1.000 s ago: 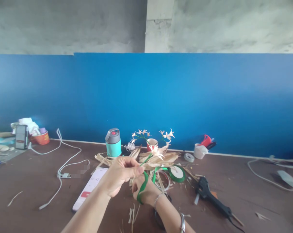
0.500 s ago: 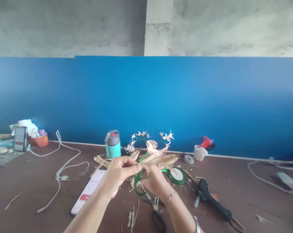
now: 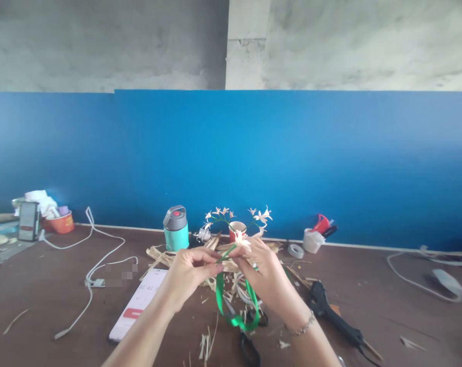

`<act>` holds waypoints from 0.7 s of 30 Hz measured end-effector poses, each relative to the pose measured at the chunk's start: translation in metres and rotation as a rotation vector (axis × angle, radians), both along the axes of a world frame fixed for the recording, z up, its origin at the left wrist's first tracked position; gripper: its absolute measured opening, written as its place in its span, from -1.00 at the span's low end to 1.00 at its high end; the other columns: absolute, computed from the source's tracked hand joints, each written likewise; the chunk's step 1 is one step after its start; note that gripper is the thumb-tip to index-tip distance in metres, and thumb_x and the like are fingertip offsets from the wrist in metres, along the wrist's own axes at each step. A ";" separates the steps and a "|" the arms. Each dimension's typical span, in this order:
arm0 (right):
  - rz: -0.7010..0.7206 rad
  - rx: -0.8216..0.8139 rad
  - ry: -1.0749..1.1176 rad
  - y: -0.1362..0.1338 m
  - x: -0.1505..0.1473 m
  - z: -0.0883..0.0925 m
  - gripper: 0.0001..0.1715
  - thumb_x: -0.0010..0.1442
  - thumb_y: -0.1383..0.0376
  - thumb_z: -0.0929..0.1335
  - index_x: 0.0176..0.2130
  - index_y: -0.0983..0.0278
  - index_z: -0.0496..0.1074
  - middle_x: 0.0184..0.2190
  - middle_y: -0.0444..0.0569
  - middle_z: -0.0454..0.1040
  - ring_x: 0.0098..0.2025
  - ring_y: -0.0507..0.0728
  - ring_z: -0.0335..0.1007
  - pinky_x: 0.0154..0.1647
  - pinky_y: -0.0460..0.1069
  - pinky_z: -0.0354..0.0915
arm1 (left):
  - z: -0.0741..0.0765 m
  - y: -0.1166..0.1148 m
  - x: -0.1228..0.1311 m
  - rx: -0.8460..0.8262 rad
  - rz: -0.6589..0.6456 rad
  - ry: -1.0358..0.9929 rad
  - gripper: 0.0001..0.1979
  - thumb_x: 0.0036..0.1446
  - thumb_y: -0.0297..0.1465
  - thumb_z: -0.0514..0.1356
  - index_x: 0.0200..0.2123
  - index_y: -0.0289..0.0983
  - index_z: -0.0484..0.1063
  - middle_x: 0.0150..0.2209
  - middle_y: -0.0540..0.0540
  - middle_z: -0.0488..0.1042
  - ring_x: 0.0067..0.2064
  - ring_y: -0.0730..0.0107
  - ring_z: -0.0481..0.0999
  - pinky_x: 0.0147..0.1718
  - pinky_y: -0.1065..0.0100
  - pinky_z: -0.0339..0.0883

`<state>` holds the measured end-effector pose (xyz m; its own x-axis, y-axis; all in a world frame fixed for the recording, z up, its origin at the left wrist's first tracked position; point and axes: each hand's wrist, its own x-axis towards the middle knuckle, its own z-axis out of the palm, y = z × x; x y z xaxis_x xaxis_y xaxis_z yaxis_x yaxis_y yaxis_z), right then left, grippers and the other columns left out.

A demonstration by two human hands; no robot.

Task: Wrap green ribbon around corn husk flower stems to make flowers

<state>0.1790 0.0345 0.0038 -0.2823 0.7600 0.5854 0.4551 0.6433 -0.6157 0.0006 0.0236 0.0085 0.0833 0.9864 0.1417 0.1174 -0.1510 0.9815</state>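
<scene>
My left hand [image 3: 195, 272] is closed in a pinch on the green stem [image 3: 227, 252] of a pale artificial flower [image 3: 241, 239], which tilts up to the right. The fingers of my right hand [image 3: 263, 265] pinch the same stem just below the blossom. A loop of green floral tape [image 3: 219, 295] hangs from the fingers down over the table. Beneath it lie scissors [image 3: 249, 349] with black handles, partly covered by the tape. Pale dried husks [image 3: 215, 242] are heaped behind my hands. Beyond them, small flowers [image 3: 262, 216] on curved green stems stand by a red-and-white cup [image 3: 237, 229].
A phone [image 3: 139, 306] lies left of my hands, a turquoise flask [image 3: 176, 237] behind it. White cables [image 3: 93, 255] run farther left. To the right are a black glue gun [image 3: 334, 318], a tape roll [image 3: 296, 250] and a white cup [image 3: 312, 240] of tools. A blue partition [image 3: 231, 153] closes off the back.
My right hand has risen and moved right, to just below the blossom. The green tape, earlier a short curl by my left fingers, now hangs in a wider loop between both hands.
</scene>
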 end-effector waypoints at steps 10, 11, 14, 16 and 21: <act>-0.134 -0.121 0.060 -0.006 -0.003 0.003 -0.92 0.03 0.41 0.30 -0.40 0.23 0.33 -0.35 -0.07 0.44 -0.22 0.19 0.35 -0.19 0.09 0.22 | 0.001 -0.002 -0.001 0.084 0.009 -0.016 -0.85 -0.17 -0.35 0.36 -0.66 -0.27 0.52 -0.31 -0.09 0.47 -0.41 0.39 0.38 -0.42 0.35 0.20; -0.131 -0.135 0.085 -0.006 -0.003 0.002 -0.91 0.02 0.41 0.30 -0.38 0.22 0.31 -0.37 -0.08 0.43 -0.23 0.18 0.35 -0.20 0.08 0.23 | -0.001 -0.002 0.000 0.091 0.023 -0.017 -0.85 -0.17 -0.35 0.37 -0.65 -0.27 0.52 -0.33 -0.08 0.47 -0.42 0.40 0.37 -0.43 0.35 0.20; -0.086 -0.156 0.180 -0.008 -0.006 0.001 -0.76 0.01 0.42 0.30 -0.26 0.22 0.25 -0.40 -0.11 0.42 -0.22 0.16 0.36 -0.17 0.08 0.24 | -0.007 0.001 0.000 0.076 0.056 -0.056 -0.87 -0.18 -0.35 0.37 -0.62 -0.27 0.52 -0.46 -0.04 0.45 -0.45 0.41 0.35 -0.45 0.36 0.18; -0.061 -0.141 0.222 -0.009 -0.008 0.001 -0.70 0.00 0.44 0.31 -0.21 0.22 0.25 -0.37 -0.10 0.43 -0.18 0.16 0.37 -0.12 0.09 0.24 | -0.011 0.003 0.000 0.055 0.073 -0.092 -0.86 -0.19 -0.33 0.37 -0.60 -0.27 0.52 -0.53 -0.01 0.42 -0.46 0.41 0.33 -0.46 0.37 0.17; -0.092 -0.086 0.185 -0.013 -0.008 0.003 -0.85 0.01 0.44 0.30 -0.35 0.22 0.29 -0.16 0.01 0.36 -0.05 0.20 0.31 -0.05 0.14 0.21 | -0.010 0.003 -0.002 0.008 0.119 -0.127 -0.84 -0.22 -0.29 0.39 -0.58 -0.26 0.56 -0.61 0.00 0.41 -0.49 0.41 0.33 -0.49 0.39 0.20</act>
<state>0.1706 0.0219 0.0064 -0.1028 0.8271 0.5525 0.3838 0.5455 -0.7451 -0.0013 0.0262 -0.0017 -0.0531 0.9870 0.1515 0.0102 -0.1511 0.9885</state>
